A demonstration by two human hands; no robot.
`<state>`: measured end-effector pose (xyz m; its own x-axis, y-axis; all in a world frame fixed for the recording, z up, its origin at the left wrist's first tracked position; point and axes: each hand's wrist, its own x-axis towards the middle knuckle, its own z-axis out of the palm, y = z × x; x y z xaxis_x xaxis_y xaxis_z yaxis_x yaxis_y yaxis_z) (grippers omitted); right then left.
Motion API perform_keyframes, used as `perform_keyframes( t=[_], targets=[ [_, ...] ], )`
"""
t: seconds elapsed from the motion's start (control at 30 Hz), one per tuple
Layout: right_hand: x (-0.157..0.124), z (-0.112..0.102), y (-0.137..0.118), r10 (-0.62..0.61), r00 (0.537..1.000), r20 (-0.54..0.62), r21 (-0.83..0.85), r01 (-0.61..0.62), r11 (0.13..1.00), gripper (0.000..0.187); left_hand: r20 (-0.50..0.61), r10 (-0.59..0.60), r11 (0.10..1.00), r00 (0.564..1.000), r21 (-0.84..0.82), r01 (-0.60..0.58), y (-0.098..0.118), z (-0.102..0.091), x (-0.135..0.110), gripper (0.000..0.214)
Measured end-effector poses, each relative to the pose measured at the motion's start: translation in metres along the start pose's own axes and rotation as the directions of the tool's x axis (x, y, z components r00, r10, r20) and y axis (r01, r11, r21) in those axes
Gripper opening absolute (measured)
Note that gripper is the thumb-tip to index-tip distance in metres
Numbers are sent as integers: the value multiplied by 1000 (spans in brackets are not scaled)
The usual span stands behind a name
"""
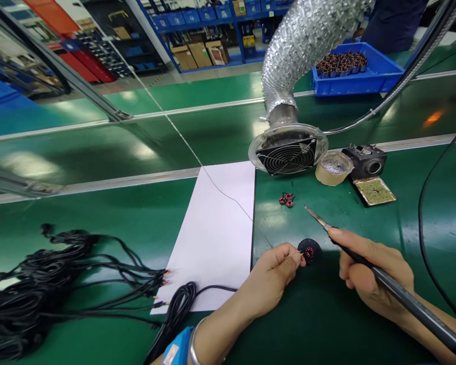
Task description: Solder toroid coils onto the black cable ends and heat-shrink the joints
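Item: small black round disc with a red-and-copper wound coil [309,252], flat on the green mat, pinched at its wire lead by the left hand [273,276] for steadiness; right hand [372,276] grips a black-handled soldering iron [383,281] pen-fashion, tip raised just beyond, toward the round fume-extractor fan [288,152].
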<state>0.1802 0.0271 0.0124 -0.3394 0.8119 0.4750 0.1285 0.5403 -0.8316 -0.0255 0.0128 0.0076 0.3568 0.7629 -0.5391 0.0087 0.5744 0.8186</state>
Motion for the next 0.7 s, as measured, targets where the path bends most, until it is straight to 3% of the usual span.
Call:
perform_keyframes(
  t=[0.2,0.4,0.53,0.7],
  targets=[
    [5,12,8,-5,999,-34,-114,1,993,8,39,-68,995,997,-72,71,-4,-2,2,45],
    [6,23,14,-47,996,82,-176,61,983,19,22,47,992,999,113,-50,-6,-2,-1,46],
    [3,25,16,-28,991,134,-179,52,982,20,-5,167,930,986,333,-156,-5,-1,-5,35],
    [2,26,17,-16,982,189,-212,57,976,23,-39,240,845,970,500,-189,-5,0,-6,22]
  ],
)
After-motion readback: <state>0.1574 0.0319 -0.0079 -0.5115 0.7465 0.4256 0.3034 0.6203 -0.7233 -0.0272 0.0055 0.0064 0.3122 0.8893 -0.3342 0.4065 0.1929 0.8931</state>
